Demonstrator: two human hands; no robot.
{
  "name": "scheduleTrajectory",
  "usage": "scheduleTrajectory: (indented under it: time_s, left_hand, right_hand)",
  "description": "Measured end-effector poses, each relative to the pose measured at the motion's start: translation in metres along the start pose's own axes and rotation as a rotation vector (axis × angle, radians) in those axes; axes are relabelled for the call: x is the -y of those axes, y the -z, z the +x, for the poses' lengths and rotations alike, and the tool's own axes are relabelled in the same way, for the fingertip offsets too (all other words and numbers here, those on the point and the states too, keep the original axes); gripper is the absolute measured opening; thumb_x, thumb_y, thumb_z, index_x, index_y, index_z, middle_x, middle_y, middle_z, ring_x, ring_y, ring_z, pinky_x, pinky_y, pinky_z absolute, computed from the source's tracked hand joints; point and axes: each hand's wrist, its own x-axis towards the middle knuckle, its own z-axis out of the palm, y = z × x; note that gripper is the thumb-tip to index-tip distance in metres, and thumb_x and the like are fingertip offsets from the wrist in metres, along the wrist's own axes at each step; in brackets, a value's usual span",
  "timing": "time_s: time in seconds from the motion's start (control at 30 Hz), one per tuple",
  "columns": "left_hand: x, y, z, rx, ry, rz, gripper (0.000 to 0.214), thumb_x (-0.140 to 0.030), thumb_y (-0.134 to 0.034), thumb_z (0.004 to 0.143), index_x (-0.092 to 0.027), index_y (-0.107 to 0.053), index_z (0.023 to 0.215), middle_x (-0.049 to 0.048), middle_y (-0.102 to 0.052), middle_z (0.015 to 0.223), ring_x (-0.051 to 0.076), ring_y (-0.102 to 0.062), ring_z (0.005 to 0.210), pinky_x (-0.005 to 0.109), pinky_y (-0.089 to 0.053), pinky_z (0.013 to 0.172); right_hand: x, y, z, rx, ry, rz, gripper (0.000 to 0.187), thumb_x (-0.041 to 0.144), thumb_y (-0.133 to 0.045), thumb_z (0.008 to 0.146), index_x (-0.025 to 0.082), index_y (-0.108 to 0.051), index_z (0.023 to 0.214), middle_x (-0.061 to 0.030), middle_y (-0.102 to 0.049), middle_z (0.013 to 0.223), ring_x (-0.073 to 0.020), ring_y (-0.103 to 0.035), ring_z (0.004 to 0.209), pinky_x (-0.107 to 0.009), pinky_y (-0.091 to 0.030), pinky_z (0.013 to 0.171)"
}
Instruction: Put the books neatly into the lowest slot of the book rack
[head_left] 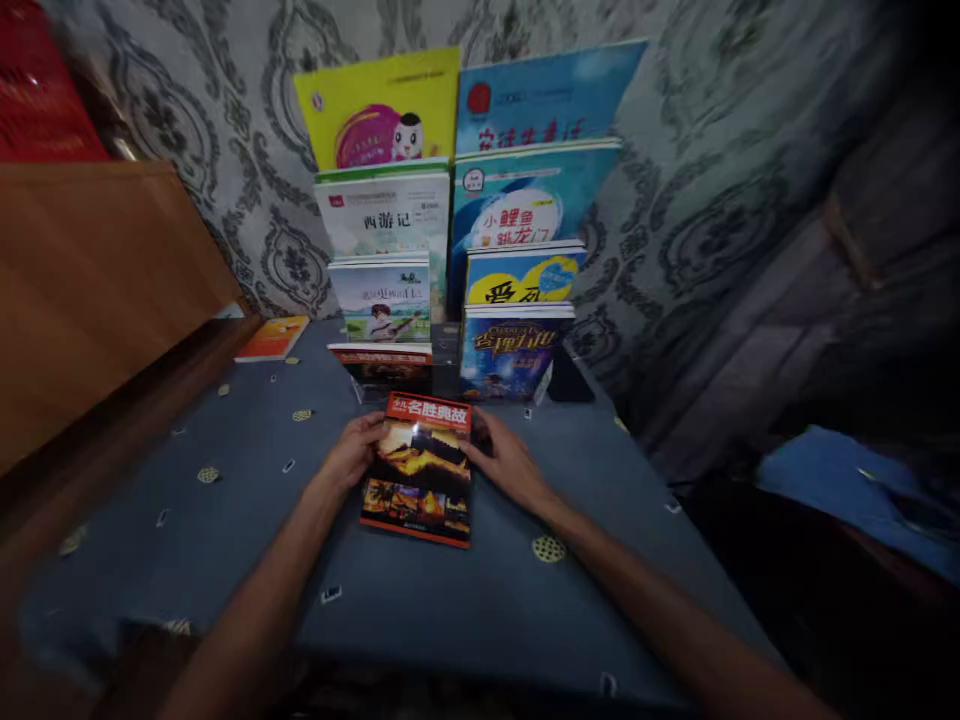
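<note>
A book [420, 470] with a dark cover, orange-red edges and a golden picture lies face up, tilted slightly, in front of a stepped rack of books. My left hand [356, 447] grips its left edge near the top, thumb on the cover. On the opposite edge, my right hand [504, 455] holds it with the thumb on the cover and fingers behind. Just beyond, a similar red-topped book [382, 368] stands in the lowest left slot. To its right is a dark blue book [510, 350] with gold lettering.
Behind rise a yellow book [382, 110], a white book [386, 220] and a teal book [536, 195]. An orange book [271, 338] lies at the table's back left, beside a wooden panel [97, 290]. A patterned curtain [247, 150] hangs behind the blue tablecloth [247, 520].
</note>
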Motion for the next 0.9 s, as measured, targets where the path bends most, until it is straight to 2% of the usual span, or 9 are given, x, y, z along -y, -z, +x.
scheduleTrajectory:
  time_s: [0.1, 0.17, 0.23, 0.33, 0.47, 0.6, 0.73, 0.9]
  left_hand:
    - [-0.006, 0.004, -0.002, -0.029, -0.034, -0.018, 0.033, -0.013, -0.083, 0.057, -0.013, -0.071, 0.087, 0.0054, -0.078, 0.082, 0.017, -0.072, 0.067, 0.025, -0.056, 0.068]
    - [-0.010, 0.007, -0.002, -0.063, -0.057, -0.024, 0.030, -0.012, -0.080, 0.058, -0.014, -0.070, 0.086, 0.0046, -0.077, 0.081, 0.017, -0.072, 0.068, 0.025, -0.057, 0.069]
    - [-0.014, 0.010, -0.003, -0.103, -0.077, -0.026, 0.028, -0.011, -0.077, 0.059, -0.015, -0.069, 0.085, 0.0038, -0.077, 0.080, 0.017, -0.072, 0.068, 0.026, -0.057, 0.069]
    - [-0.020, 0.012, -0.003, -0.159, -0.112, -0.027, 0.028, -0.011, -0.074, 0.057, -0.016, -0.068, 0.084, 0.0017, -0.076, 0.076, 0.016, -0.071, 0.065, 0.025, -0.056, 0.066]
    - [-0.026, 0.013, -0.004, -0.181, -0.184, -0.025, 0.029, -0.014, -0.074, 0.054, -0.015, -0.069, 0.082, 0.0011, -0.077, 0.077, 0.015, -0.070, 0.064, 0.023, -0.055, 0.065]
    - [-0.032, 0.015, 0.000, -0.204, -0.249, -0.012, 0.029, -0.018, -0.073, 0.053, -0.016, -0.069, 0.082, 0.0001, -0.075, 0.075, 0.014, -0.068, 0.063, 0.023, -0.054, 0.064]
    - [-0.043, 0.014, 0.011, -0.218, -0.339, 0.003, 0.029, -0.020, -0.071, 0.054, -0.016, -0.069, 0.083, -0.0004, -0.074, 0.076, 0.014, -0.068, 0.065, 0.024, -0.053, 0.066]
    - [-0.059, 0.006, 0.026, -0.228, -0.403, 0.028, 0.029, -0.023, -0.071, 0.052, -0.018, -0.069, 0.080, -0.0011, -0.073, 0.073, 0.013, -0.064, 0.061, 0.022, -0.050, 0.060]
  right_hand:
    - [-0.005, -0.007, 0.004, 0.206, -0.093, 0.154, 0.045, 0.054, -0.064, 0.079, 0.018, -0.066, 0.106, -0.0041, -0.071, 0.078, -0.0191, -0.065, 0.066, -0.031, -0.048, 0.062]
    - [-0.004, -0.013, 0.006, 0.324, -0.134, 0.266, 0.038, 0.056, -0.063, 0.079, 0.020, -0.064, 0.088, -0.0003, -0.065, 0.065, -0.0155, -0.060, 0.055, -0.026, -0.043, 0.053]
    - [0.001, -0.019, 0.007, 0.387, -0.161, 0.350, 0.037, 0.058, -0.062, 0.080, 0.021, -0.059, 0.079, 0.0029, -0.059, 0.057, -0.0124, -0.055, 0.048, -0.023, -0.036, 0.045]
    - [0.010, -0.029, 0.009, 0.354, -0.175, 0.391, 0.037, 0.058, -0.062, 0.079, 0.022, -0.055, 0.078, 0.0076, -0.052, 0.050, -0.0092, -0.048, 0.039, -0.020, -0.027, 0.038]
    - [0.021, -0.039, 0.016, 0.321, -0.166, 0.435, 0.038, 0.061, -0.059, 0.079, 0.024, -0.049, 0.079, 0.0121, -0.044, 0.043, -0.0093, -0.046, 0.033, -0.018, -0.028, 0.035]
    - [0.031, -0.045, 0.030, 0.284, -0.124, 0.459, 0.035, 0.058, -0.059, 0.079, 0.024, -0.047, 0.079, 0.0121, -0.045, 0.046, -0.0104, -0.051, 0.034, -0.018, -0.028, 0.034]
    - [0.039, -0.046, 0.049, 0.243, -0.069, 0.426, 0.029, 0.052, -0.058, 0.080, 0.024, -0.049, 0.081, 0.0107, -0.048, 0.049, -0.0110, -0.052, 0.034, -0.019, -0.028, 0.034]
    - [0.041, -0.046, 0.070, 0.194, -0.012, 0.363, 0.020, 0.044, -0.052, 0.084, 0.024, -0.051, 0.082, 0.0097, -0.048, 0.049, -0.0111, -0.051, 0.035, -0.020, -0.030, 0.036]
